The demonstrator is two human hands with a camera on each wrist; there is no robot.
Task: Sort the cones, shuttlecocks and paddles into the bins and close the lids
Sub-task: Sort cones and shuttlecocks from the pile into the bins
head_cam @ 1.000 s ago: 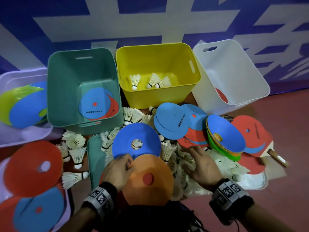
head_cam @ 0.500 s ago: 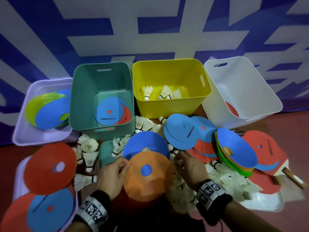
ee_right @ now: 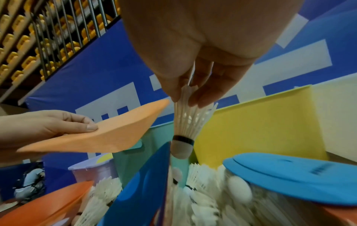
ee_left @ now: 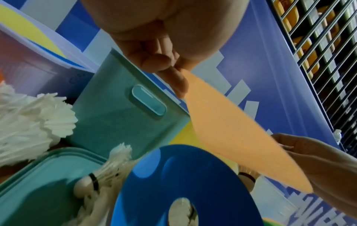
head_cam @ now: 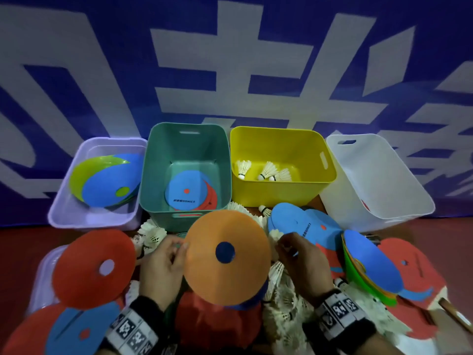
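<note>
Left hand (head_cam: 163,265): pinches the 9 o'clock rim of the orange cone (head_cam: 226,254), held lifted above the pile.
Right hand (head_cam: 302,260): fingertips (ee_right: 201,97) pinch the feather end of a shuttlecock (ee_right: 185,122), cork down.
Blue cone (ee_left: 183,188): directly under the orange cone, a shuttlecock showing through its centre hole.
Loose pile: shuttlecocks (head_cam: 284,306) around both hands; red cone (head_cam: 94,267) at 9 o'clock; paddles (head_cam: 307,226) at 2 o'clock.
Green bin (head_cam: 189,139): at 12 o'clock, holds paddles.
Yellow bin (head_cam: 281,196): at 1 o'clock, holds three shuttlecocks.
Lilac bin (head_cam: 61,208): at 10 o'clock, holds cones.
White bin (head_cam: 384,180): at 2 o'clock.
</note>
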